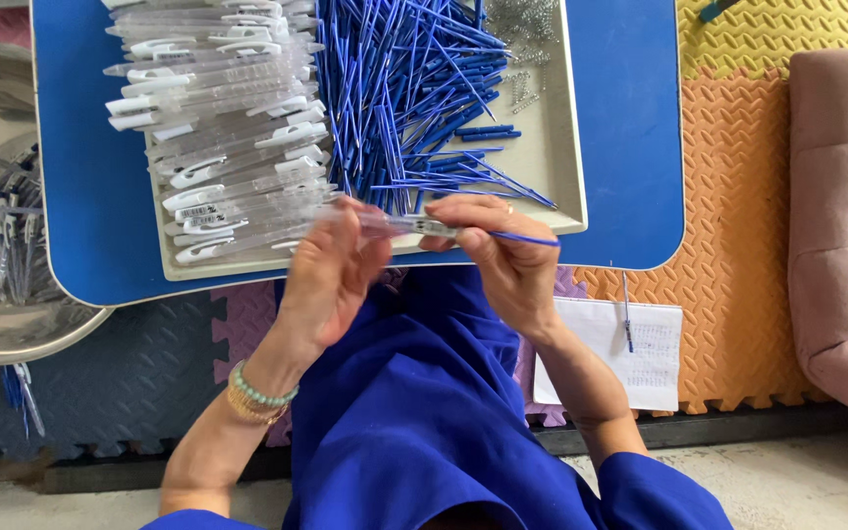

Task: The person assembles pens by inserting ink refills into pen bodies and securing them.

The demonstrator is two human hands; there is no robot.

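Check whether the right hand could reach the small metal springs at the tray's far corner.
Probably yes: the right hand is beside the tray, nothing blocks the springs, but it holds a blue refill.

Both forearms were extended upward in the head view, toward twelve o'clock, and were converged near the middle. The left hand point(331, 270) was held with its back turned to the camera, the fingers curled and the thumb pressed against the fingertips at about one o'clock from the wrist. A beaded band was worn on the left wrist. The right hand point(498, 250) was raised just beside it, at three o'clock from the left, its fingers bent inward and pinched together toward nine o'clock. Both sleeves were seen at the lower edge.
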